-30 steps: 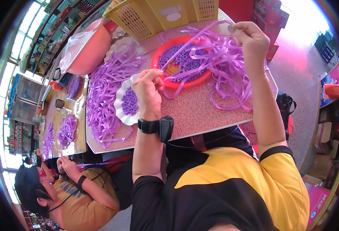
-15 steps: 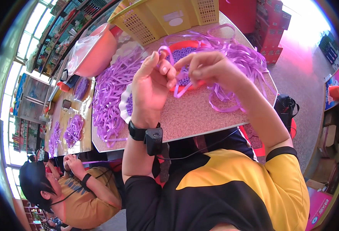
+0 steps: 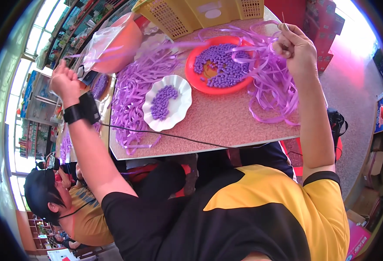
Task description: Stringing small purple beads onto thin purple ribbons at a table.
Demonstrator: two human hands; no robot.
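hands [image 3: 65, 82] now apart above speckled table [image 3: 226, 126]

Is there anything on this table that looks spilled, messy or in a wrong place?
Nothing is spilled. The purple pieces stay inside the red plate and the white dish. Loose purple ribbon strips trail over the table's near edge, and a thin black cable crosses the tabletop.

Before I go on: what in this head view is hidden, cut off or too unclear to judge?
- Left hand: closed fist, so what it grips is hidden; the purple plastic ribbon strand reaching it is motion-blurred.
- Right hand: the thin item pinched in its fingertips is too small to identify.
- Yellow slotted plastic basket: cut off by the top edge.
- Round orange plastic plate: partly covered by ribbon.
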